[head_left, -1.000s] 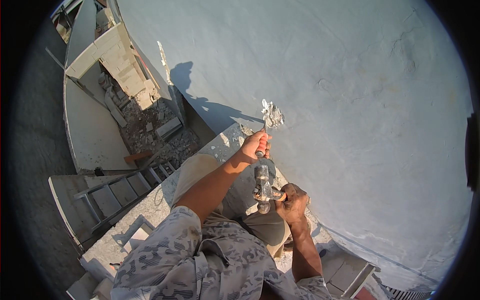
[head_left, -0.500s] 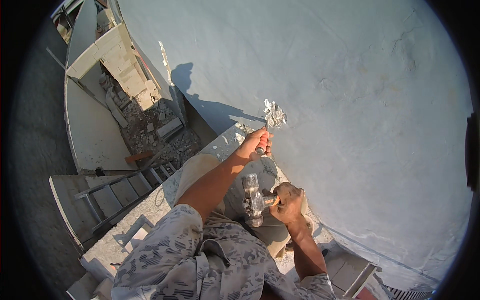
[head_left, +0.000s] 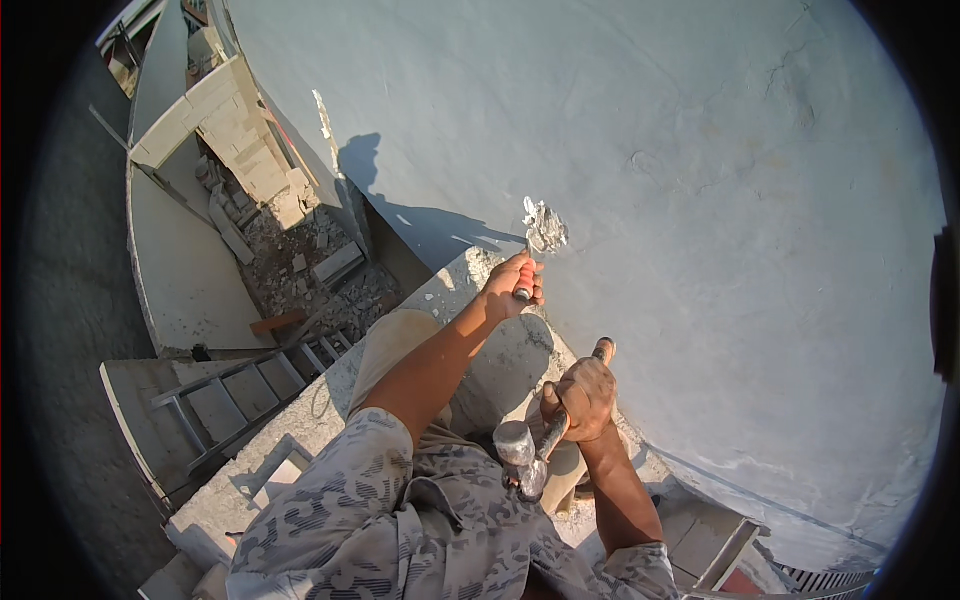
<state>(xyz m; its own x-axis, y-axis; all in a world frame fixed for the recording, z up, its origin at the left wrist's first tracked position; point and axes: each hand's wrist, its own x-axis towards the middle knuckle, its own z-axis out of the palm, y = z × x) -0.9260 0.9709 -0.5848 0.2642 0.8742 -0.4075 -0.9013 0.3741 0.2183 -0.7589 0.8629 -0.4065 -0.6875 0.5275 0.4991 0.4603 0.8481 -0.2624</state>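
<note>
A chisel (head_left: 524,281) sits clasped in the left hand (head_left: 502,288), its shank pointing at the lower edge of a broken patch (head_left: 545,228). The right hand (head_left: 585,392) is clenched round the handle of a hammer (head_left: 515,445), whose head hangs low over the lap, well apart from the chisel. A bent knee (head_left: 398,345) juts out under the left forearm. To the left, a metal ladder (head_left: 237,400) leans beside the rough concrete ledge (head_left: 310,425); beyond it, rubble (head_left: 290,250) lies between pale low walls. Blocks lie at lower right. The grey plastered wall (head_left: 720,250) fills the right side, sunlit, crossed by a shadow (head_left: 430,220). The chisel's grip is red with a dark end; the hammer's head is dull, scuffed metal
</note>
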